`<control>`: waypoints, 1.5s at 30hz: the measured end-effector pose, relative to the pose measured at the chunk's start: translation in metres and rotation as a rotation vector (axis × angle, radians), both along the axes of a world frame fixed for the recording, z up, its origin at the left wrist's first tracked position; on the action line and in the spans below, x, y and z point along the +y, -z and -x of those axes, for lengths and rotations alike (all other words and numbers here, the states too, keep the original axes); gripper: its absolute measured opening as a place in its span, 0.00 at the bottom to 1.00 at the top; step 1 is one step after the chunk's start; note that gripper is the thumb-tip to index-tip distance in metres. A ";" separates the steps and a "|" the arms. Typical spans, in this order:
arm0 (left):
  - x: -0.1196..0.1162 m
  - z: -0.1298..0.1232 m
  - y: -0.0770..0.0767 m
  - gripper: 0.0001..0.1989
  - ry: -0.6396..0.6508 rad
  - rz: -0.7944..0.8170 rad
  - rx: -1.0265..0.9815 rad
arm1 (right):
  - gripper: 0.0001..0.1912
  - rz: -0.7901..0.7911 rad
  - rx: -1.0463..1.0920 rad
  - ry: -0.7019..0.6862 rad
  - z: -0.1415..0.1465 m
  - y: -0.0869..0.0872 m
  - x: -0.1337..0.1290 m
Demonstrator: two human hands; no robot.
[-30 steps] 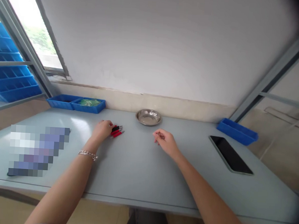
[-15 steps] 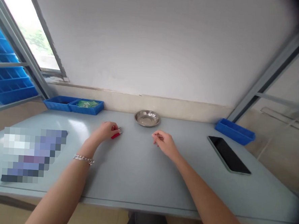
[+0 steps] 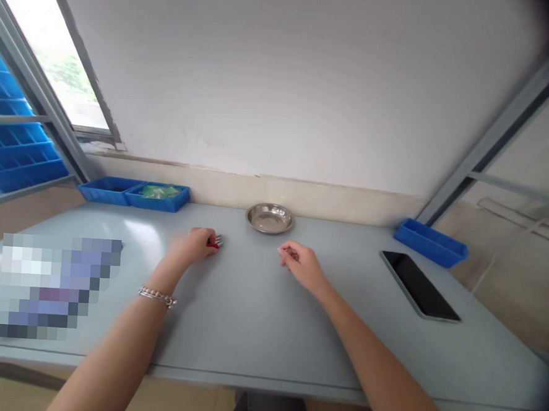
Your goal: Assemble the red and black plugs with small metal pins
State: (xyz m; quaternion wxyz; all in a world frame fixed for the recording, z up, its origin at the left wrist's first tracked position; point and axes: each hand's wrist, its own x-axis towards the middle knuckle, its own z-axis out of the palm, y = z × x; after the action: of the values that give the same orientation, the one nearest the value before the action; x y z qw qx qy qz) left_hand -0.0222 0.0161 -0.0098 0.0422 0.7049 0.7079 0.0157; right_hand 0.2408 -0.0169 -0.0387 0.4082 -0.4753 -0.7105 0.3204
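My left hand (image 3: 200, 244) is closed round a small red-handled tool (image 3: 214, 243) with a metal end, left of the middle of the grey-blue table (image 3: 249, 315). Its fingers hide most of the handle. Across from it, my right hand (image 3: 299, 261) hovers low with thumb and fingers pressed together; anything between them is too small to make out. A round, shallow steel dish (image 3: 270, 219) lies beyond both hands, near the wall, and neither hand touches it.
Two blue bins (image 3: 105, 191) stand at the back left, one holding green-and-white packets (image 3: 158, 191). A blurred-out flat item (image 3: 60, 285) lies at the left. On the right are a phone (image 3: 421, 286) and a blue tray (image 3: 430, 242).
The red-handled tool has turned and sits further inside my left hand, its metal end pointing right. My right hand has hardly moved.
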 end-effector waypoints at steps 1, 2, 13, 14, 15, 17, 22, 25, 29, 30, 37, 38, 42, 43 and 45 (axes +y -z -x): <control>-0.001 0.000 -0.001 0.11 -0.025 0.000 0.003 | 0.09 0.001 -0.002 0.000 0.000 0.000 0.000; -0.001 0.000 -0.001 0.11 -0.045 -0.002 0.005 | 0.09 -0.001 -0.007 0.000 0.000 0.000 0.000; -0.018 -0.024 -0.012 0.11 -0.102 -0.003 0.115 | 0.10 -0.046 -0.050 -0.001 -0.001 -0.001 -0.002; -0.019 -0.025 -0.012 0.12 -0.093 -0.005 0.123 | 0.09 -0.044 -0.052 0.000 -0.001 -0.001 -0.002; -0.020 -0.026 -0.012 0.12 -0.085 -0.006 0.130 | 0.09 -0.041 -0.055 0.000 -0.001 -0.001 -0.002; -0.021 -0.026 -0.012 0.12 -0.075 0.002 0.135 | 0.09 -0.037 -0.061 -0.003 -0.001 0.000 -0.001; -0.021 -0.026 -0.011 0.11 -0.077 0.058 0.103 | 0.10 -0.029 -0.065 -0.015 0.000 -0.003 -0.003; -0.021 -0.026 -0.010 0.09 -0.086 0.096 0.073 | 0.10 -0.021 -0.067 -0.026 0.001 -0.003 -0.003; -0.020 -0.026 -0.008 0.09 -0.089 0.078 0.040 | 0.10 -0.020 -0.063 -0.034 0.001 -0.001 -0.002; -0.020 -0.027 -0.007 0.09 -0.072 0.059 0.028 | 0.10 -0.020 -0.062 -0.035 0.001 0.000 -0.002; -0.031 -0.054 -0.013 0.08 0.277 -0.083 -0.242 | 0.09 0.090 0.054 -0.071 0.005 -0.005 -0.008; -0.033 -0.059 -0.014 0.08 0.347 -0.081 -0.296 | 0.10 0.114 0.083 -0.092 0.006 -0.006 -0.009; -0.041 -0.074 -0.013 0.07 0.546 -0.101 -0.450 | 0.11 0.172 0.153 -0.155 0.011 -0.008 -0.013; -0.042 -0.076 -0.012 0.07 0.571 -0.109 -0.471 | 0.11 0.186 0.164 -0.157 0.011 -0.008 -0.013; -0.043 -0.078 -0.010 0.07 0.585 -0.136 -0.499 | 0.12 0.214 0.197 -0.150 0.010 -0.008 -0.011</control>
State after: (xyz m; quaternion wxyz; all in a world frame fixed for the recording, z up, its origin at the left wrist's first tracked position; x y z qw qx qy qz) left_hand 0.0560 -0.0264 0.0006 0.1688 0.8527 0.4423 0.2210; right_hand 0.2304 -0.0282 -0.0309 0.3982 -0.4278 -0.6623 0.4688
